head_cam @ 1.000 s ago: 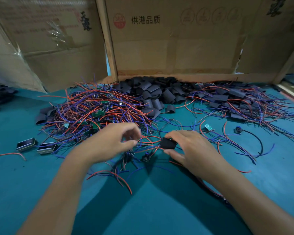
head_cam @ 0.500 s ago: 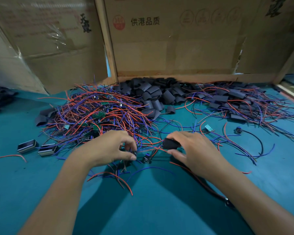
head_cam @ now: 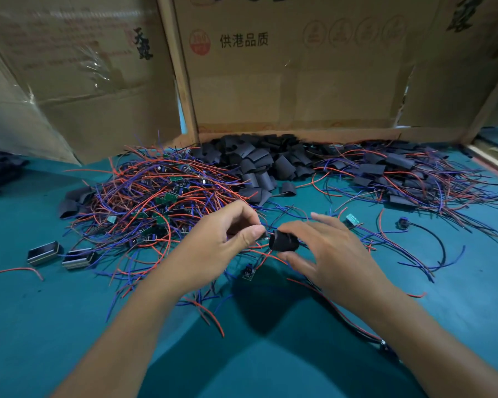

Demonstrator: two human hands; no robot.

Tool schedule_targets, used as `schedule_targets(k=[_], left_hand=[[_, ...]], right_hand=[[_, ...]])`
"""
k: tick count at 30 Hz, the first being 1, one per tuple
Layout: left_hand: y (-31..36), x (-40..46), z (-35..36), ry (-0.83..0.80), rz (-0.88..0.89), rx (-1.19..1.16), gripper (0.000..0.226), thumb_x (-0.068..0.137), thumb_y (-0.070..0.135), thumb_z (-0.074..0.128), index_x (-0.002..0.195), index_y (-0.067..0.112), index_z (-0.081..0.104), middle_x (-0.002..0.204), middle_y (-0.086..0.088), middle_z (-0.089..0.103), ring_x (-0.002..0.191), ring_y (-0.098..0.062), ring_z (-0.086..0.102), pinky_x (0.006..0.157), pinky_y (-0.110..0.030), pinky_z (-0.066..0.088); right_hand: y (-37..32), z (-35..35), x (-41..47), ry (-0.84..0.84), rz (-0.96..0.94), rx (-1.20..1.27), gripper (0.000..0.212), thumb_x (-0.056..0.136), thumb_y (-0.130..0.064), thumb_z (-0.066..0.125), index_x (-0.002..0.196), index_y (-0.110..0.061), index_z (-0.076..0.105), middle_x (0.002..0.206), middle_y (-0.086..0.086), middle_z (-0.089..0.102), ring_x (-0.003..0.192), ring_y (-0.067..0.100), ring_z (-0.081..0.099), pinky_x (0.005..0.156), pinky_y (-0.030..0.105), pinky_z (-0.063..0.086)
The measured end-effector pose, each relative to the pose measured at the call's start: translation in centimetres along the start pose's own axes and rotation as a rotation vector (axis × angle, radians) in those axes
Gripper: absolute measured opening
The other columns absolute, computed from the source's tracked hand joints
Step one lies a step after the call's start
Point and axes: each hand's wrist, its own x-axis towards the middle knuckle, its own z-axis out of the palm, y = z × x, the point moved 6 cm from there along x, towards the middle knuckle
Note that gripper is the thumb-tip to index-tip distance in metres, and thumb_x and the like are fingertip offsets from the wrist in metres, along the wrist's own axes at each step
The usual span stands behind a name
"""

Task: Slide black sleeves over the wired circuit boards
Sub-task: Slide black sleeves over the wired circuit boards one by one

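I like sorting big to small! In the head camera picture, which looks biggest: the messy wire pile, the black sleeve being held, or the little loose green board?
1. The wire pile, by far.
2. The black sleeve, pinched in the right hand.
3. The loose green board, though it lies farther from the camera, so the last two are unsure.

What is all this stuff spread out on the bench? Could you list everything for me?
table: one, teal, under everything.
wired circuit boards: tangled heap, green boards with red and blue wires, left of centre.
loose sleeves: a pile, black, back centre.
sleeved boards: a heap, black with red and blue wires, back right.
metal cases: two, silvery, left.
black cable: one, right.
cardboard walls: brown, behind the table.
held sleeve: one, black, in the right hand.
left hand: pinches wires by the sleeve's mouth.
right hand: grips the sleeve.
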Motion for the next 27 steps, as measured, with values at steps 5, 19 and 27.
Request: schedule_targets(k=[5, 19, 27], left_hand=[[0.7, 0.0, 0.8, 0.008, 0.055, -0.035, 0.022, 0.094, 0.033, 0.058, 0.093, 0.012, 0.061, 0.077, -0.005, 0.056, 0.072, -0.007, 0.048, 0.067, -0.029, 0.04], [-1.5, 0.7, 0.5, 0.03, 0.057, -0.061, 0.009, 0.094, 0.019, 0.066, 0.098, 0.013, 0.072, 0.082, 0.017, 0.068, 0.075, 0.007, 0.057, 0.072, -0.009, 0.041], [-3.0, 1.0, 1.3, 0.052, 0.022, -0.08, 0.007, 0.093, 0.004, 0.067, 0.094, 0.011, 0.063, 0.08, 0.0, 0.066, 0.075, -0.006, 0.057, 0.071, -0.02, 0.044]], right_hand=[[-0.5, -0.8, -0.2, 0.109, 0.002, 0.085, 0.028, 0.081, -0.032, 0.067, 0.105, -0.018, 0.066, 0.089, -0.004, 0.07, 0.084, 0.018, 0.055, 0.079, 0.029, 0.04], [0.6, 0.8, 0.4, 0.039, 0.069, 0.361, 0.024, 0.089, -0.019, 0.069, 0.112, -0.018, 0.064, 0.097, -0.007, 0.062, 0.085, 0.007, 0.051, 0.079, 0.01, 0.036], [0.3, 1.7, 0.4, -0.036, 0.098, 0.291, 0.028, 0.093, -0.026, 0.063, 0.12, -0.016, 0.062, 0.104, 0.0, 0.061, 0.094, 0.019, 0.056, 0.084, 0.03, 0.043]])
